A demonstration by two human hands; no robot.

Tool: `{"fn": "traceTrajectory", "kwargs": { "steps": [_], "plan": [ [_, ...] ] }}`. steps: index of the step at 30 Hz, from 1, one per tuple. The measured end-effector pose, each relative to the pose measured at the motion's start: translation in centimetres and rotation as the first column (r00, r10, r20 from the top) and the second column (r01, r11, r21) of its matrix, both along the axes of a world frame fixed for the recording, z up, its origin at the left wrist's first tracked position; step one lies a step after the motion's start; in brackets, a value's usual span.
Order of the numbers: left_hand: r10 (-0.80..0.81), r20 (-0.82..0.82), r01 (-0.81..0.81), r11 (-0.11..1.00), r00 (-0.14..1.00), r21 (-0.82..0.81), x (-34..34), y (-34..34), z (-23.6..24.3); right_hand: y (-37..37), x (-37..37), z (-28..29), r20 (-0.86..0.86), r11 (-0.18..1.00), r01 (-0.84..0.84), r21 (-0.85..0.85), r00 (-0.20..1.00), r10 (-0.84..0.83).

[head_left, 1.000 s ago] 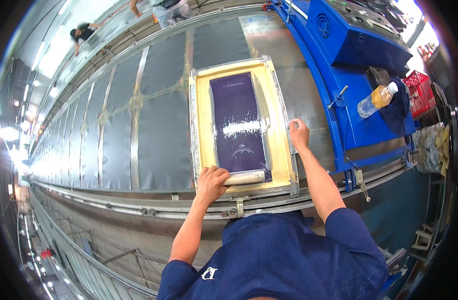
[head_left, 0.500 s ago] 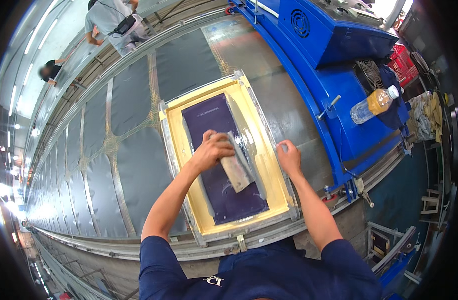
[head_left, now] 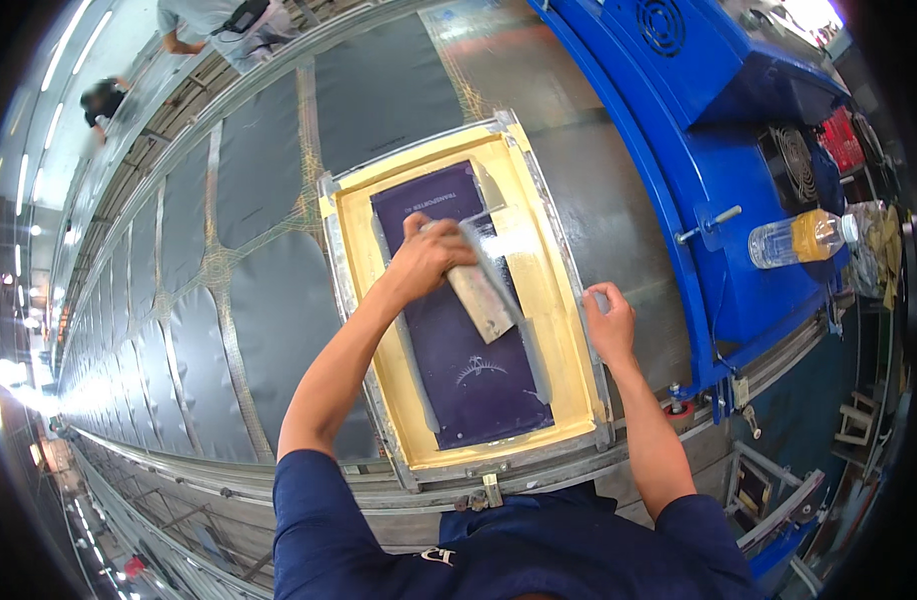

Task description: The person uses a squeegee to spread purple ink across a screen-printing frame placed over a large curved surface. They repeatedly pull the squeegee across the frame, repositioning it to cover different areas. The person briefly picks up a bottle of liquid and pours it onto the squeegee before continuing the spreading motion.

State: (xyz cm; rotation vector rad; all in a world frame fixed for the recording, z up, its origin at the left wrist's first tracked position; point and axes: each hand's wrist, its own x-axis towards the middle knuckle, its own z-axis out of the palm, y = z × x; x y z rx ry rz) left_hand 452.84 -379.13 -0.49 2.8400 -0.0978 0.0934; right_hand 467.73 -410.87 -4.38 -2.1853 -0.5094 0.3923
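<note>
My left hand (head_left: 429, 258) is wrapped round a squeegee (head_left: 483, 303) with a pale, worn handle, slanted across the screen. Beneath it lies a printing screen whose metal frame (head_left: 559, 240) has a yellow inner border (head_left: 569, 390) round a dark purple mesh panel (head_left: 469, 405). A fine pale fan-shaped design (head_left: 479, 372) shows on the near part of the panel, and small lettering near its far end. Wet, shiny liquid glints along the panel's right side. My right hand (head_left: 609, 322) is closed with curled fingers beside the frame's right edge; whatever they pinch is hidden.
Dark grey sheets (head_left: 279, 345) cover the long table to the left, with yellowish mesh strips between them. A blue machine (head_left: 669, 150) stands at the right, carrying a clear bottle (head_left: 799, 240) with an orange label. Two people work beyond the table at the far left.
My left hand has pushed the squeegee away from me, towards the panel's far end, and the pale design has come into sight. My right hand stays by the frame. The view has shifted slightly.
</note>
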Motion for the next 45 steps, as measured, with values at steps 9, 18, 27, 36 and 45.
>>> {"fn": "traceTrajectory", "kwargs": {
  "steps": [9, 18, 27, 36, 45],
  "plan": [
    [0.460, -0.029, -0.461, 0.886, 0.887, -0.047, -9.0, -3.9, 2.2, -13.3, 7.3, 11.2, 0.679, 0.829, 0.297, 0.474, 0.476, -0.559],
    [0.475, 0.128, -0.472, 0.880, 0.871, -0.052, -6.0, -3.2, -0.4, -16.6, 20.8, 9.4, 0.145, 0.835, 0.192, 0.516, 0.941, -0.306],
    [0.433, 0.143, -0.424, 0.901, 0.890, -0.088, -8.0, -4.2, -0.8, -15.3, 21.3, 11.6, 0.374, 0.875, 0.160, 0.457, 0.858, -0.352],
    [0.655, -0.011, -0.636, 0.729, 0.755, -0.251, -7.9, -0.3, 1.1, -6.3, 5.1, 13.0, 0.183, 0.939, -0.323, 0.119, 0.936, 0.299],
    [0.672, -0.098, -0.673, 0.697, 0.734, -0.247, -7.6, 0.3, 2.1, 4.5, -3.9, 7.0, -0.143, 0.733, -0.573, -0.367, 0.813, 0.565]
  ]
}}
